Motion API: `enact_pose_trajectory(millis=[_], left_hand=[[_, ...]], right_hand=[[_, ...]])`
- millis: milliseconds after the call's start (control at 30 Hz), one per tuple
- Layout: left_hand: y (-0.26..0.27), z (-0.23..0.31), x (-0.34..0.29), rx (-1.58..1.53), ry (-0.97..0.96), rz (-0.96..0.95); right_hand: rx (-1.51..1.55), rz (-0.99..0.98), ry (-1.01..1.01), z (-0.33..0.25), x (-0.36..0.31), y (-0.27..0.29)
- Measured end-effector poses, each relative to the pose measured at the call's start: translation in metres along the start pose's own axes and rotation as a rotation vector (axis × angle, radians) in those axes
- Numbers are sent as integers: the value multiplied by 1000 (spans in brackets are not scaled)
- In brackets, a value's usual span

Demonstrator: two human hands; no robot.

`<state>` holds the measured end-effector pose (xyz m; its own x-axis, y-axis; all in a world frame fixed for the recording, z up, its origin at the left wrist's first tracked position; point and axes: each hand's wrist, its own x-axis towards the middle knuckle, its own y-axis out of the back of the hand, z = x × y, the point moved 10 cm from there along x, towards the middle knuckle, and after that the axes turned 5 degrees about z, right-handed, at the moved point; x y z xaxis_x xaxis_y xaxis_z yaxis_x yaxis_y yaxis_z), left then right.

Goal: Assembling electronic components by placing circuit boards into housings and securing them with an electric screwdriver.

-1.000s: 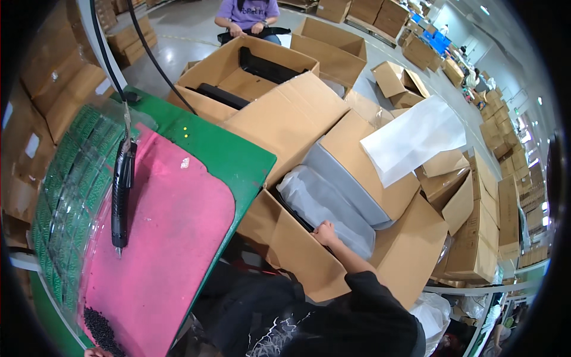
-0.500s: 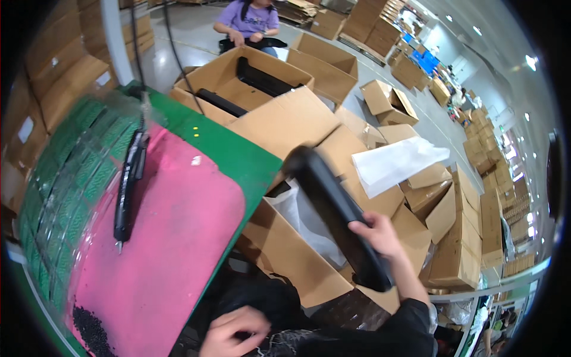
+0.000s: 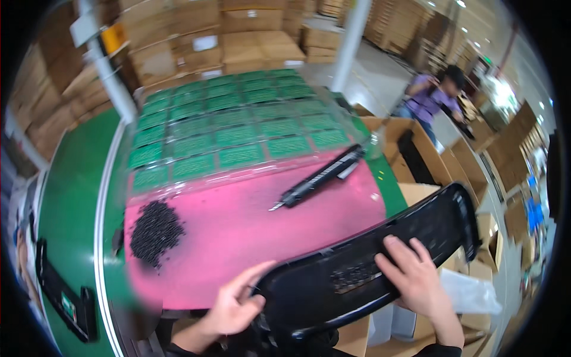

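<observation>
A long black plastic housing (image 3: 309, 285), curved up at its ends, is tilted over the near edge of the pink mat (image 3: 232, 279) with its hollow inside facing up. My left hand (image 3: 235, 303) grips its left end, thumb and fingers closed at the rim. My right hand (image 3: 413, 276) holds the right part, fingers laid on the inner face and thumb out of sight. Beyond the housing a black electric screwdriver (image 3: 321, 178) lies on the mat. A heap of small black screws (image 3: 156, 231) is at the mat's left.
Clear trays of green circuit boards (image 3: 238, 128) stand behind the mat. On the green surface at left rests another black housing (image 3: 62, 297) with a small green board. Open cardboard boxes (image 3: 386, 137) and a white bag (image 3: 470, 291) are at right. A person in purple (image 3: 431, 98) sits beyond.
My view has swung left onto the bench. The housing has moved from above the open box to the mat's edge, its hollow side now showing. My left hand has taken hold too.
</observation>
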<state>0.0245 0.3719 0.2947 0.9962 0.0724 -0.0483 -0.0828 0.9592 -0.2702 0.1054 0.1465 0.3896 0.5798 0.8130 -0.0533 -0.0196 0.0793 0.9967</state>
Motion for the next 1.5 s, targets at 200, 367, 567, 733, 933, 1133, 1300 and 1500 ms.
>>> enact_pose_trajectory(millis=[200, 367, 567, 733, 933, 1133, 1300, 1500], left_hand=[[90, 38, 1, 693, 233, 40], [83, 107, 20, 1402, -279, 164], [83, 80, 64, 1500, -524, -73], [94, 86, 54, 1400, -696, 156], [96, 87, 51, 1455, -751, 239], [99, 88, 55, 1422, -773, 234], [114, 114, 50, 1286, -703, 391], [136, 131, 35, 795, -652, 568]], right_hand=[[8, 240, 477, -67, 58, -32], [300, 167, 504, -89, 118, -15], [264, 494, 337, -87, 256, 22], [159, 523, 112, -55, 379, -9], [88, 348, -79, -40, 470, -57], [-125, 500, 24, -42, 481, -58], [351, 605, 281, -66, 407, 4], [1479, 113, 360, -109, 253, 24]])
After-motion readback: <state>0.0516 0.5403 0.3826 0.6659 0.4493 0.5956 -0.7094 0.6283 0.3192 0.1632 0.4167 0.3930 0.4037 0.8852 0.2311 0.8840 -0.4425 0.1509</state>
